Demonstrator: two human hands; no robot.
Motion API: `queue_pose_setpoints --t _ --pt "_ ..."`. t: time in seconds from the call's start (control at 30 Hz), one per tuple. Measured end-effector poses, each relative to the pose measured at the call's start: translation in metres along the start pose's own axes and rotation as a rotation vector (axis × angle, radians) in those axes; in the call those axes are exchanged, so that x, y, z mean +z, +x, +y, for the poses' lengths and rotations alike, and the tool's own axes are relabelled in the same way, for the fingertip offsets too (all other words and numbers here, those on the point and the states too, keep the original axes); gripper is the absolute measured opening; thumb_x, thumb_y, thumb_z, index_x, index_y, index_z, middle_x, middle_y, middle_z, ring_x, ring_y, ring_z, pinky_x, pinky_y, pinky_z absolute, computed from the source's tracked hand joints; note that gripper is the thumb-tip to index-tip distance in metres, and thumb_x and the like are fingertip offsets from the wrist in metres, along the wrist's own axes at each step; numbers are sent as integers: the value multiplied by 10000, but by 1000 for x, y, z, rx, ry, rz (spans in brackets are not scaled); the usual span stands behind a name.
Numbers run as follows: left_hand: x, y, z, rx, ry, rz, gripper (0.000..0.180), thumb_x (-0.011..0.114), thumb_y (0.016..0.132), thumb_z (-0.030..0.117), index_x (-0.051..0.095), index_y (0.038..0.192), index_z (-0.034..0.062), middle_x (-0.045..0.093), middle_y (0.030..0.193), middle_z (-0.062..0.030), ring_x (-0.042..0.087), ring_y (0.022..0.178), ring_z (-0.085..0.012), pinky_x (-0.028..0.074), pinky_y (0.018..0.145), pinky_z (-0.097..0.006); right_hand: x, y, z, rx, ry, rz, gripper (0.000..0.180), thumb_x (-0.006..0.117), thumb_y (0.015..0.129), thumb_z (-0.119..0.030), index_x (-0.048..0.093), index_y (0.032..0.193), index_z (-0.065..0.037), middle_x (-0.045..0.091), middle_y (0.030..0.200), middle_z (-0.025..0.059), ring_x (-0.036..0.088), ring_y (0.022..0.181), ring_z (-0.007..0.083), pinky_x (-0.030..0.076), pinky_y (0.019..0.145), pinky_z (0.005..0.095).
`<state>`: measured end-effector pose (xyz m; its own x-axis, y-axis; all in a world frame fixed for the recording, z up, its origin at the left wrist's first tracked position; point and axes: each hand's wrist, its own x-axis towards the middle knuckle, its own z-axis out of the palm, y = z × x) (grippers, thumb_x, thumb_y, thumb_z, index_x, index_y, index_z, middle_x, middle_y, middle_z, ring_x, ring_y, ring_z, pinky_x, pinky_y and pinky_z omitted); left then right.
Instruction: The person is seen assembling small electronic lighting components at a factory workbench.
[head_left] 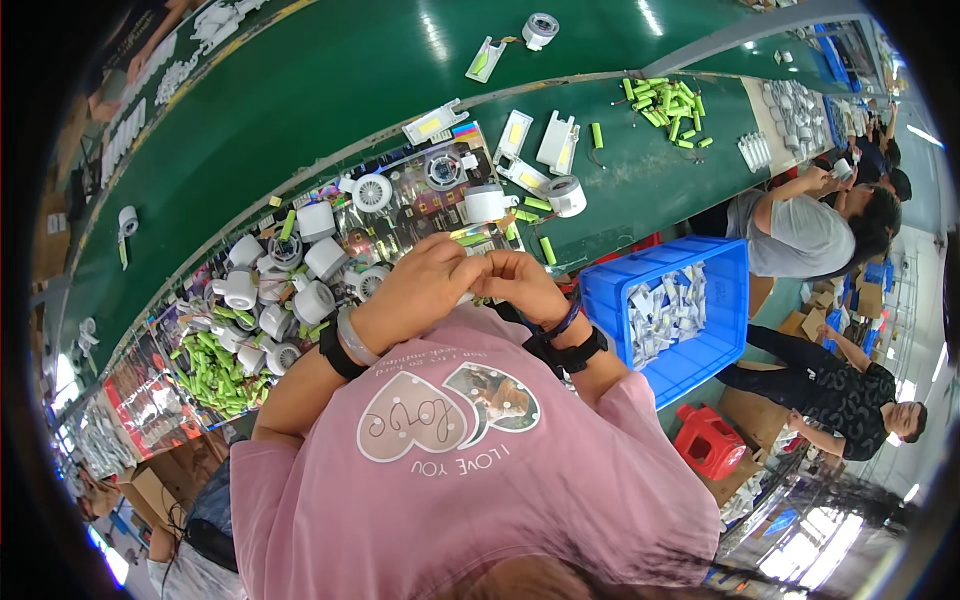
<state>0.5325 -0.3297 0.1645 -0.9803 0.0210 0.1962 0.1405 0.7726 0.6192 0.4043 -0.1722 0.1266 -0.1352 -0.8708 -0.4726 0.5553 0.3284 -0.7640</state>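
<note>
Left hand (425,275) and right hand (515,280) meet, grasp unclear, beside white fan housings (300,285) and green cells (215,365).

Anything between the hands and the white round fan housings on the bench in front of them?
Nothing visible. The left hand and right hand meet just above the near edge of the bench, over a small part I can't make out. The white fan housings lie just to their left in open view, beside loose green batteries.
</note>
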Motion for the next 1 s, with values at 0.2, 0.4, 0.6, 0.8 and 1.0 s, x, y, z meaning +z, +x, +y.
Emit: queue_pose_setpoints --t 0.2,0.4,0.6,0.8,1.0 --pt "3 -3 0 10 -9 -22 358 580 744 48 543 1101 46 582 946 -125 556 965 -330 432 902 -415 1 -2 1 29 -13 33 153 670 825 -84 634 941 9 670 903 48 612 808 82 478 723 218" --pt "2 -3 1 -10 -17 -17 363 579 738 30 547 1099 52 581 955 -130 556 976 -338 434 899 -414 1 -1 1 26 13 27 128 666 830 -75 640 928 2 669 892 43 608 793 77 478 711 215" --pt "-5 -9 -6 -134 -46 77 470 655 738 112 521 1183 47 556 1141 -153 522 1076 -343 416 934 -420 0 -1 -2 -8 8 41 100 659 833 -64 635 904 2 668 876 50 613 795 90 479 726 227" --pt "-73 -63 -5 -553 104 258 493 688 736 154 518 1188 55 543 1153 -172 501 1082 -356 434 890 -415 -8 -3 -17 -81 -45 181 72 630 827 -54 636 873 0 681 844 93 633 799 148 478 774 281" --pt "-90 -166 17 -1096 86 -289 511 677 765 170 493 1226 53 556 1130 -193 555 985 -399 462 822 -437 -38 11 -30 -321 -10 314 47 620 837 -32 633 870 -1 669 844 81 643 819 173 488 783 290"
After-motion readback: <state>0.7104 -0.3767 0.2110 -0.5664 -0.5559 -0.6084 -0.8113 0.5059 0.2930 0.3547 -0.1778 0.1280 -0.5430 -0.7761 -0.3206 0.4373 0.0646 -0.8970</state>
